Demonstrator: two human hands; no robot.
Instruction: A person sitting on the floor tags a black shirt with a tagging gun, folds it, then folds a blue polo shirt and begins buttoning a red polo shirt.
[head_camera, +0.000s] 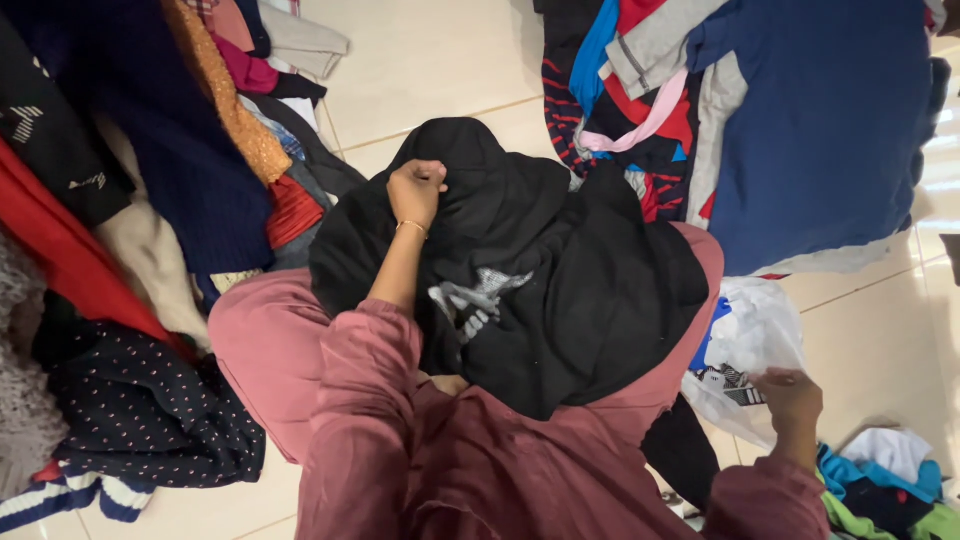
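Observation:
A black garment (570, 290) with a grey-white print lies bunched across my lap, over my dusty-pink clothing (270, 340). My left hand (416, 190), with a thin bangle at the wrist, is closed on a fold of this black garment near its upper edge. My right hand (790, 395) reaches down at the right and grips the edge of a white plastic bag (755, 340) that has blue and black things inside. I sit on a pale tiled floor (430, 60).
Heaps of clothes surround me: dark blue, orange and red pieces at the left (190, 150), a dotted navy garment (140, 410) at lower left, a blue, grey and red striped pile (800, 120) at upper right, and bright blue and green items (880, 490) at lower right.

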